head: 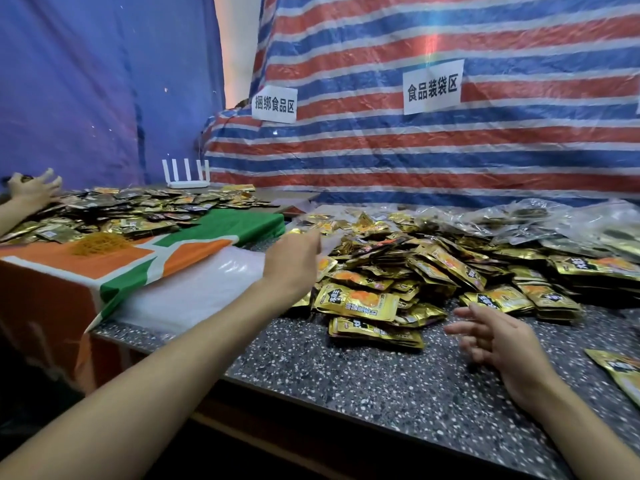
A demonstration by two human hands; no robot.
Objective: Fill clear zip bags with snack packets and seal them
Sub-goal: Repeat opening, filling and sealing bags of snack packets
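The right hand (502,341) hovers low over the speckled counter (346,382), fingers loosely spread and holding nothing. The left hand (294,258) reaches farther out, over the left edge of the heap of gold snack packets (398,271). Its fingers are blurred and turned away, so I cannot tell whether they grip anything.

The packets in that heap are too many to count. One loose packet (620,372) lies near the right edge. Just left of the left hand lies one stack of clear zip bags (194,292). Filled clear bags (554,223) lie far right, their number unclear.

On the left, a green, orange and white cloth (114,268) carries a second packet pile (131,209) and one clump of yellow rubber bands (100,244). Another person's hand (31,192) rests on that pile. Behind stands one white router (187,176) with four antennas. Two paper signs (432,86) hang on the striped tarp (381,150).
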